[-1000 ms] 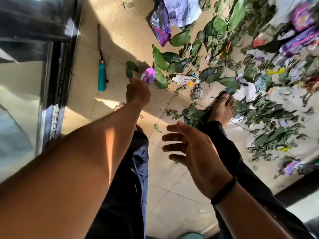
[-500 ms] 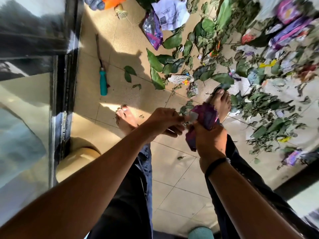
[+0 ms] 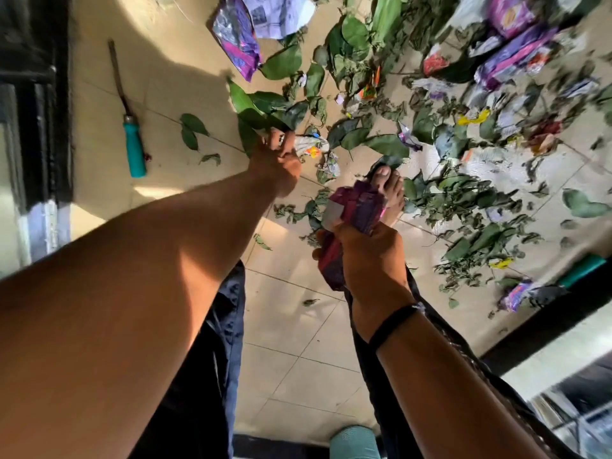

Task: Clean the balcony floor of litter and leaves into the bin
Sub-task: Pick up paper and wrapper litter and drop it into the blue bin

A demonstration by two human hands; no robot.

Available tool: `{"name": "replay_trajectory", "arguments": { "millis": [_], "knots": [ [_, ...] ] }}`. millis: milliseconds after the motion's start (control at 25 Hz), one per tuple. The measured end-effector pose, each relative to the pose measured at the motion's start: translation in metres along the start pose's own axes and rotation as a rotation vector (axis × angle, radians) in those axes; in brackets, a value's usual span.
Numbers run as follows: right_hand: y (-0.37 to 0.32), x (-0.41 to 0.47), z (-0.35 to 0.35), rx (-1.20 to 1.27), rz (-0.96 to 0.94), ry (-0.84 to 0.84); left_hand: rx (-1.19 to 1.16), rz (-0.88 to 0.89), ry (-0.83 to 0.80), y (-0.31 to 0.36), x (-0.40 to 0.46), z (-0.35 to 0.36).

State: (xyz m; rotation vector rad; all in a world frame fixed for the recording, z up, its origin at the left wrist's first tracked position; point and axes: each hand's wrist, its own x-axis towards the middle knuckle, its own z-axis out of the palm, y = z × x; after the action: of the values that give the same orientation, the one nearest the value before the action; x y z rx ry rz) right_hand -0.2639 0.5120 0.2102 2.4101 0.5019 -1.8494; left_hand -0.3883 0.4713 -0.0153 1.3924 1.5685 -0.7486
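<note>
Two hands work — left hand point(image 3: 280, 160) at eleven o'clock, fingers curled on green leaves point(image 3: 251, 111); right hand point(image 3: 371, 256) grips purple wrappers point(image 3: 354, 203) — more litter strewn toward two o'clock.

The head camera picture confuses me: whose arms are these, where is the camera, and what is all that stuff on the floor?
There is no machine here. A person wears a wide-angle camera on the head, so you look down along their own two arms, legs and bare foot to the tiled floor.

The right hand, the one with a black wristband, grips a crumpled purple wrapper. The left hand reaches down to the floor and closes on green leaves at the edge of the mess.

Spread across the floor are many more leaves, purple snack packets, a sheet of printed paper and small scraps. Off to the left lies a tool with a teal handle, apart from the litter. A teal round object shows at the bottom edge; I cannot tell whether it is the bin.
</note>
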Motion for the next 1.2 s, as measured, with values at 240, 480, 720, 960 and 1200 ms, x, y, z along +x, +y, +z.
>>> {"name": "replay_trajectory", "arguments": {
  "millis": [240, 480, 720, 960, 1200],
  "knots": [
    [-0.007, -0.01, 0.009, -0.028, -0.034, -0.077, -0.296, -0.122, 0.191, -0.015, -0.015, -0.015],
    [-0.006, -0.008, 0.006, -0.042, 0.024, 0.012, -1.133, -0.285, 0.573, 0.001, -0.101, -0.024],
    [-0.002, -0.004, 0.005, -0.07, 0.092, -0.039, -1.83, -0.301, 0.463, 0.003, -0.166, -0.037],
    [0.005, -0.005, 0.004, -0.012, 0.123, -0.029, -1.95, -0.067, -0.01, -0.015, -0.168, -0.046],
    [0.008, -0.001, -0.005, -0.004, 0.137, 0.011, -1.552, 0.092, -0.161, 0.03, -0.171, -0.048]
  ]
}}
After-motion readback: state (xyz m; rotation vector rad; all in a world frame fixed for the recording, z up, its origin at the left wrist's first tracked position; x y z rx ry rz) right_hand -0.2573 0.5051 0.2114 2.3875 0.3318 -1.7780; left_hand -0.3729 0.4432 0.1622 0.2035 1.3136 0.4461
